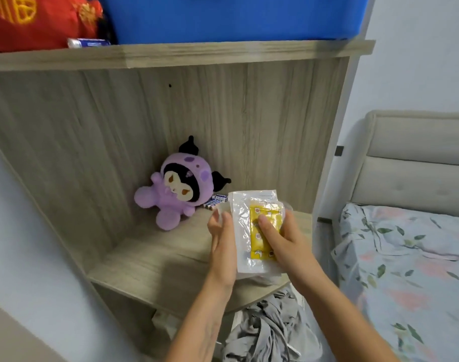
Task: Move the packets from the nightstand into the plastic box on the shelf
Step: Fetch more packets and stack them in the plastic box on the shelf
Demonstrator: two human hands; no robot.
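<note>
Both hands are on the packets (pixel 245 231) above the shelf (pixel 155 259); the right hand (pixel 283 241) grips them from its side, thumb pressed on the yellow sachet (pixel 262 226) on top; the left hand (pixel 223 246) lies flat along their other edge, fingers straight and touching. Beneath the hands a clear box (pixel 257 278) peeks out, the packets just over it; whether they rest in it, I cannot tell. Beyond the left hand sits a purple plush (pixel 173 189), batteries (pixel 215 201) just beside it; below the wrists, grey cloth (pixel 270 330); right of the right hand, a bed (pixel 411 270).
</note>
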